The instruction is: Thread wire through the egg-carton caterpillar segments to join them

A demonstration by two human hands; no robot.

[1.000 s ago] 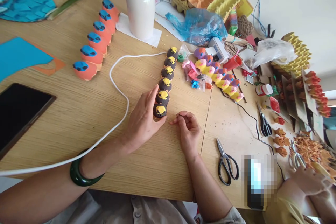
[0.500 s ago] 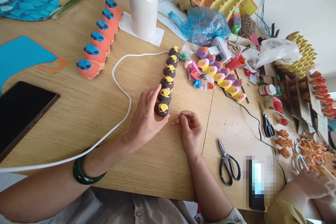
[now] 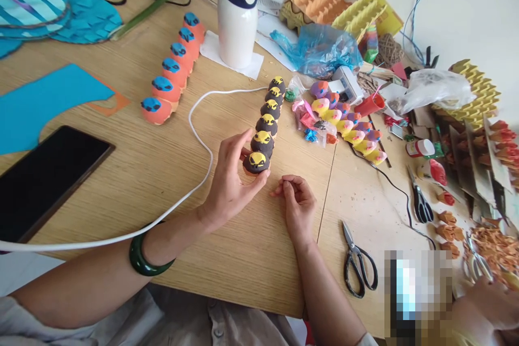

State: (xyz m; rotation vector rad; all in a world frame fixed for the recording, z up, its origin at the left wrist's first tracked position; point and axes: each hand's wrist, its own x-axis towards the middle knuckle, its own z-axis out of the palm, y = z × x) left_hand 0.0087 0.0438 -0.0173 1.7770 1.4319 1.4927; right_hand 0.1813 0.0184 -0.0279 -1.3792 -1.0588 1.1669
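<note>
A strip of egg-carton cups (image 3: 268, 123), painted black with yellow faces, points away from me along the table. My left hand (image 3: 231, 181) grips its near end, thumb at the front cup and fingers along the left side. The near end seems slightly raised, though I cannot tell for sure. Just right of it, my right hand (image 3: 299, 203) rests near the table with its fingers curled and thumb pressed against them. Whatever they may hold is hidden or too small to make out. A white cable (image 3: 211, 159) curves past on the left and crosses over my left forearm.
An orange strip with blue faces (image 3: 172, 73) stands left, near a white bottle (image 3: 237, 21) and a phone (image 3: 52, 178). Yellow and purple strips (image 3: 348, 128) lie right. Black-handled scissors (image 3: 359, 262) lie by my right forearm. Another person's hand (image 3: 492, 303) is at lower right.
The whole view has shifted, so things sit a little further right. My left hand has closed around the near end of the black strip. My right hand stays curled beside it.
</note>
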